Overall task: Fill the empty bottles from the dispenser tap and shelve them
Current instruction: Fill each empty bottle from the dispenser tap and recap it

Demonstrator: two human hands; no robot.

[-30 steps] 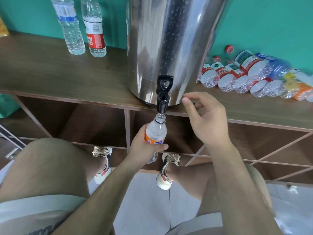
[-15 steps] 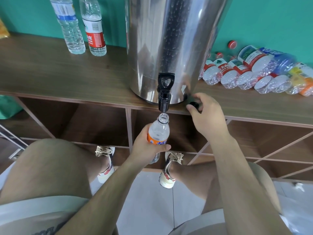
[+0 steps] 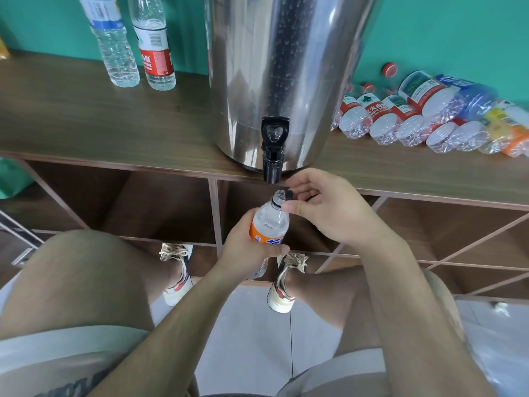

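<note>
Centre of frame, just below the tap [image 3: 273, 151] of the steel dispenser [image 3: 286, 70]: the left hand [image 3: 246, 253] is wrapped round the orange-label bottle [image 3: 270, 224], thumb across the label. It holds the bottle near upright w/ the neck tipped a bit toward the tap. The right hand [image 3: 332, 209] comes in from the right, thumb & fingers pinching a small black cap [image 3: 289, 194] right at the bottle's open mouth. Touching the rim or just beside it, can't tell; it isn't seated yet.

So this reads as the capping step, not filling: the mouth sits under the spout but clear of it, no stream visible. How full the bottle is, can't say for sure.

Next move, I'd guess: centre the cap flat on the threads and twist it down while the left hand stops the bottle turning. Then stand it on the wooden shelf top [image 3: 86, 118], prob. beside the two upright bottles [image 3: 154, 53] at upper left. A row of empties [image 3: 415, 116] lies on its sides right of the dispenser, so plenty left to do.
</note>
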